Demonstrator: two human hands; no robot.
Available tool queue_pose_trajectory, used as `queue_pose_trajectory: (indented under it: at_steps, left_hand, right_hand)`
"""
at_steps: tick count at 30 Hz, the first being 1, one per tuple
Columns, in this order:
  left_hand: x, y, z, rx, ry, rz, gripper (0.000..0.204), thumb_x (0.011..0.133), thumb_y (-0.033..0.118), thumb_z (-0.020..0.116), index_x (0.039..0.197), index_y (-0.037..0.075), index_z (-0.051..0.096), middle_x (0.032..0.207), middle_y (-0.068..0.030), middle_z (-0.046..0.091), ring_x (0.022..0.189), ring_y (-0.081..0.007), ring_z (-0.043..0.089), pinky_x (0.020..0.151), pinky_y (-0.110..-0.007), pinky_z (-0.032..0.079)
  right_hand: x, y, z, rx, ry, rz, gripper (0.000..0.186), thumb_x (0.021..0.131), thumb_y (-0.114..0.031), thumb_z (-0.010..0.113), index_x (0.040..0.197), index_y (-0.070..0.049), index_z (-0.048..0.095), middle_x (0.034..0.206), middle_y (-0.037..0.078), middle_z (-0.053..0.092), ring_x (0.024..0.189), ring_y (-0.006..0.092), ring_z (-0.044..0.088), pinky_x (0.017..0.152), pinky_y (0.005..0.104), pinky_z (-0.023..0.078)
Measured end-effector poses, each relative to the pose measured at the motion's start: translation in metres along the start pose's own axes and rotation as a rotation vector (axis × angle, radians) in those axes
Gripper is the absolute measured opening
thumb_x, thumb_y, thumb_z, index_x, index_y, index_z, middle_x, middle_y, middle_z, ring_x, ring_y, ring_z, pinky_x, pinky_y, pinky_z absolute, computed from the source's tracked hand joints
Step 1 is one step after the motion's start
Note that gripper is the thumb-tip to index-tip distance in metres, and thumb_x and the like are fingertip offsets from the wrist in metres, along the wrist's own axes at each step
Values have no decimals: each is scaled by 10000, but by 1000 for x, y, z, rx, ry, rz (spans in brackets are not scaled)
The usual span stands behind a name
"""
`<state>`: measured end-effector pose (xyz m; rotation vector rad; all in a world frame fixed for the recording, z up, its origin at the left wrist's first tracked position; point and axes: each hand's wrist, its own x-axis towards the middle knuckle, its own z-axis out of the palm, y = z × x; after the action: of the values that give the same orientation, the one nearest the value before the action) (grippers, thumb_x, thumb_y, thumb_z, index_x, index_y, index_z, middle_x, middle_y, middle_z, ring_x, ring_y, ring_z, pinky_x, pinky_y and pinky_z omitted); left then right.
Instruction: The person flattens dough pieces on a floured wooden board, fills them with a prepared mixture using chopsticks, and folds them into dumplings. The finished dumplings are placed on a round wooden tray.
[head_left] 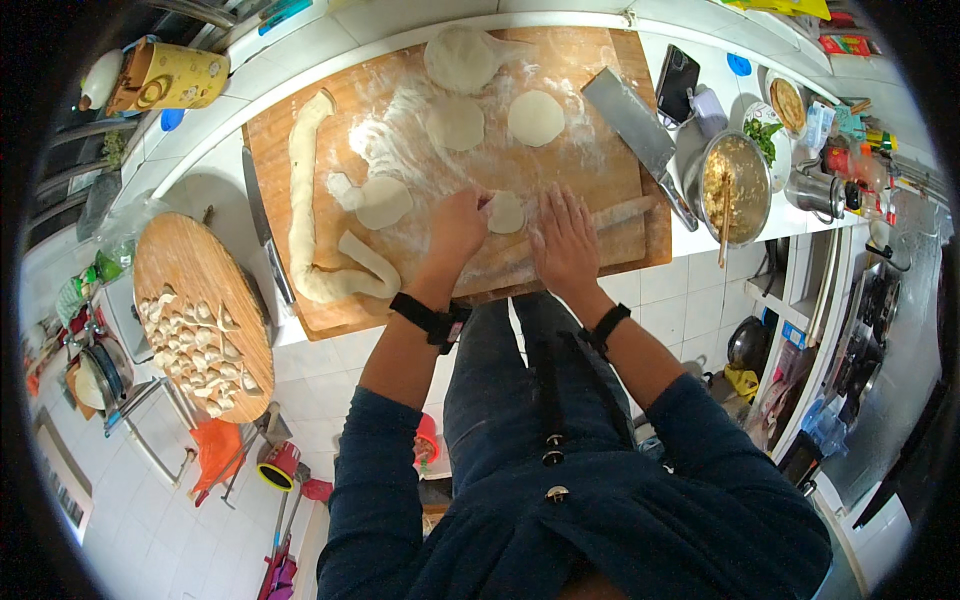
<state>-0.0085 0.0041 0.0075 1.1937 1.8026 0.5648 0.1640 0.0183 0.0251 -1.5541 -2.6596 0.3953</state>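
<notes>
A small round dough wrapper (506, 212) lies on the floured wooden board (620, 150) between my hands. My left hand (462, 225) is closed, its thumb and fingers pinching the wrapper's left edge. My right hand (567, 235) lies flat with stretched fingers over a wooden rolling pin (622, 212), just right of the wrapper; the palm hides part of the pin. Other rolled rounds rest farther back, among them one wrapper (536, 118) and another (456, 124). Left of my left hand is a further round (384, 203). A long dough rope (303, 200) bends along the board's left side.
A cleaver (632, 120) lies on the board's right edge, near a metal bowl of filling (738, 190) with chopsticks. A black phone (678, 82) is behind. At left, a knife (262, 220) lies beside the board, and a round wooden board (170, 250) bears several dumplings.
</notes>
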Motion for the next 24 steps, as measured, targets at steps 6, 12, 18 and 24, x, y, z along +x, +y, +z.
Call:
queue_pose_trajectory:
  at_steps: [6,12,18,24]
  left_hand:
    - [10,6,4,328,-89,115,251,827,221,552,945,24,653,887,-199,642,844,-384,601,730,-437,471]
    - [3,-6,3,116,51,31,247,828,236,577,962,43,652,932,-207,627,877,-384,592,759,-446,464]
    - [2,1,6,321,19,141,203,812,185,608,922,17,642,916,-202,625,865,-392,586,761,-458,459]
    - [5,-4,-3,187,43,68,234,817,222,584,936,31,650,927,-200,624,861,-390,588,759,-466,457]
  right_hand:
    - [47,2,18,-69,269,-130,540,886,-301,506,1306,25,412,1395,167,380,1329,299,299,1098,438,216]
    - [-10,4,13,65,-7,23,522,881,-267,503,1303,21,401,1402,157,368,1324,310,300,1096,437,216]
    - [50,1,20,7,275,-118,520,891,-260,490,1317,17,383,1403,158,366,1327,303,298,1103,435,204]
    - [-7,2,10,13,-8,20,510,897,-246,471,1324,19,382,1407,166,362,1330,304,300,1096,443,216]
